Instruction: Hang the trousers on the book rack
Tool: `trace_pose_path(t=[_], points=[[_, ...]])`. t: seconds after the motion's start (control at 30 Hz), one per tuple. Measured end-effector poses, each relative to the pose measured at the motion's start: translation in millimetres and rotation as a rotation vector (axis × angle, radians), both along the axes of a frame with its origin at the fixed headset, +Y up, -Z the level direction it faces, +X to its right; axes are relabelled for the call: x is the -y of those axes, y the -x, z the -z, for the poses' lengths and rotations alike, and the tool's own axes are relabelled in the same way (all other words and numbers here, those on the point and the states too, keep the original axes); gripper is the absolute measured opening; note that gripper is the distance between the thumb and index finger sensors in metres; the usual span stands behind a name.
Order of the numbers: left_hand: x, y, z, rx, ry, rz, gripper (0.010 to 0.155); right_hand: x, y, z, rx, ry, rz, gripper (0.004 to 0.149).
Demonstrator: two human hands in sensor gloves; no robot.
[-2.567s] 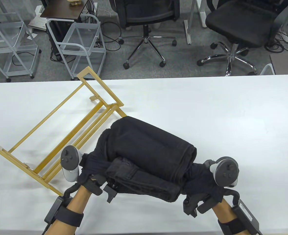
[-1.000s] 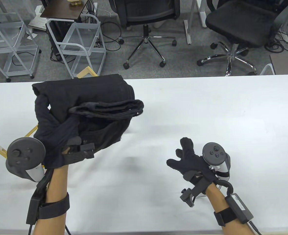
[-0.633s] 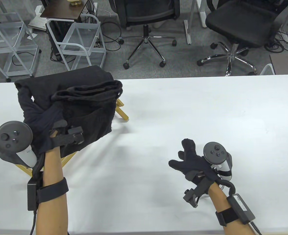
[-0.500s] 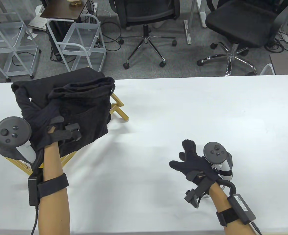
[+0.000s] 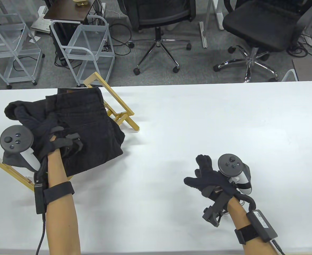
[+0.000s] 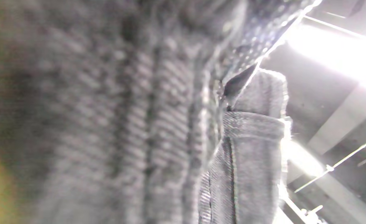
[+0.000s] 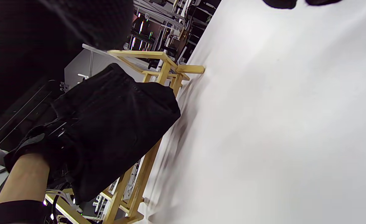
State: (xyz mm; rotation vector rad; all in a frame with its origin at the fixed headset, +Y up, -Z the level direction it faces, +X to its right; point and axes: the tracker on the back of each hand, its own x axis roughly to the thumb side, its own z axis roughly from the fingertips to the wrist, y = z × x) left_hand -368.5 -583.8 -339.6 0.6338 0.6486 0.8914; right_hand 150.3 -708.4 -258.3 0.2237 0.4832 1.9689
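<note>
Trousers [image 5: 84, 127] of black, ribbed denim lie folded in a thick slab over the book rack [image 5: 118, 106] near the table's [image 5: 198, 119] left edge. We see stitched seams and a waistband at the fold's far end; the left wrist view shows only blurred weave close up. The rack is a frame of slim, pale wooden bars, its ends protruding at the far edge and the left edge. Our left hand [image 5: 48, 132] grips the cloth from above, fingers buried in the folds. Our right hand [image 5: 209, 178] rests near the front edge, holding nothing, fingers loosely spread. Smooth white tabletop runs bare between the rack and the right edge.
</note>
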Motion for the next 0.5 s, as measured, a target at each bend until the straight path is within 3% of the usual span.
trace_pose_path(t=[0.23,0.5], points=[[17.6,4.7,4.8,-0.032,0.074,0.141,0.088,1.8,4.5,-0.5,-0.026,0.013,-0.02,0.106],[36.7,3.1,11.7,-0.095,0.259,0.339,0.088,3.5,6.5,-1.2,-0.042,0.021,-0.046,0.106]])
